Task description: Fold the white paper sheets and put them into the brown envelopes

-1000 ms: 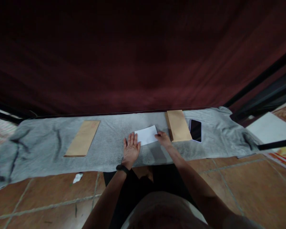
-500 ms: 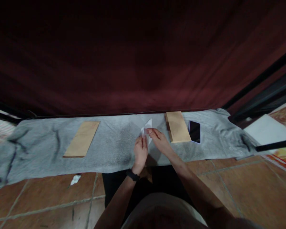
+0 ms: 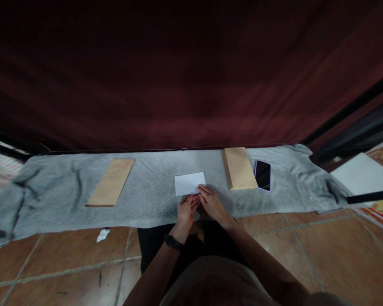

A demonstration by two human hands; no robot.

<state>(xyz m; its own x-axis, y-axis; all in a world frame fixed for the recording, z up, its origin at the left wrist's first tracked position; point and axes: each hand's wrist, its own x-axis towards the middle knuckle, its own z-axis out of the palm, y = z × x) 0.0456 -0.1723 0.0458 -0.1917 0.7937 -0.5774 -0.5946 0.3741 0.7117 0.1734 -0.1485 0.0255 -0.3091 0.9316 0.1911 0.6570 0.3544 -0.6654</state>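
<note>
A white sheet of paper [image 3: 189,183], apparently folded, shows its broad face above the grey cloth, just beyond my hands. My right hand [image 3: 211,204] pinches its near right corner, with fingertips on top of the paper. At the near edge, my left hand [image 3: 185,210] has its fingers bent in close to the right hand's fingertips and gripping the paper's edge; the thumb is partly hidden. A dark band circles my left wrist.
The grey cloth [image 3: 156,170] covers a long narrow surface before a dark red curtain [image 3: 178,106]. A brown envelope [image 3: 111,182] lies left; a thicker stack of brown envelopes [image 3: 241,170] and a phone [image 3: 263,175] lie right. A white scrap [image 3: 103,234] is on the tiled floor.
The paper was tilted up and narrow between both hands; now it is turned flat, its broad face showing. Both hands have come lower, toward my body.
</note>
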